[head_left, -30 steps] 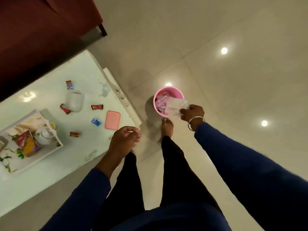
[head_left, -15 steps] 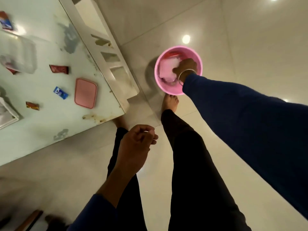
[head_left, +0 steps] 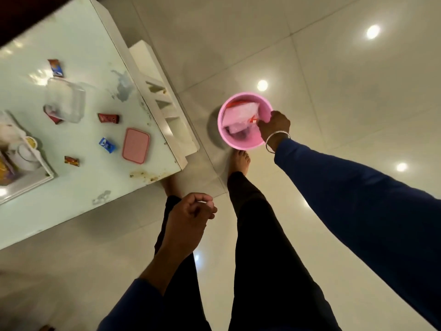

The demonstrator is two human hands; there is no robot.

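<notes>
A pink bin (head_left: 238, 145) stands on the tiled floor just ahead of my bare right foot (head_left: 239, 161). A crumpled clear plastic wrapper (head_left: 241, 113) lies inside it over other rubbish. My right hand (head_left: 275, 124), a bangle on its wrist, is at the bin's right rim, and its curled fingertips pinch the wrapper's corner. My left hand (head_left: 191, 216) hangs over my left leg with loosely curled fingers and holds nothing that I can see.
A white table (head_left: 95, 187) fills the left. On it are a pink lid (head_left: 135, 145), a clear container (head_left: 65, 99), several small sweet wrappers such as a blue one (head_left: 107, 145), and a white tray (head_left: 28, 185) with cups. Glossy floor stretches to the right.
My right hand carried the wrapper over the bin, pushed it down inside, and has now drawn back to the right rim. The view has pulled back and more of the table shows again. The left hand stays curled.
</notes>
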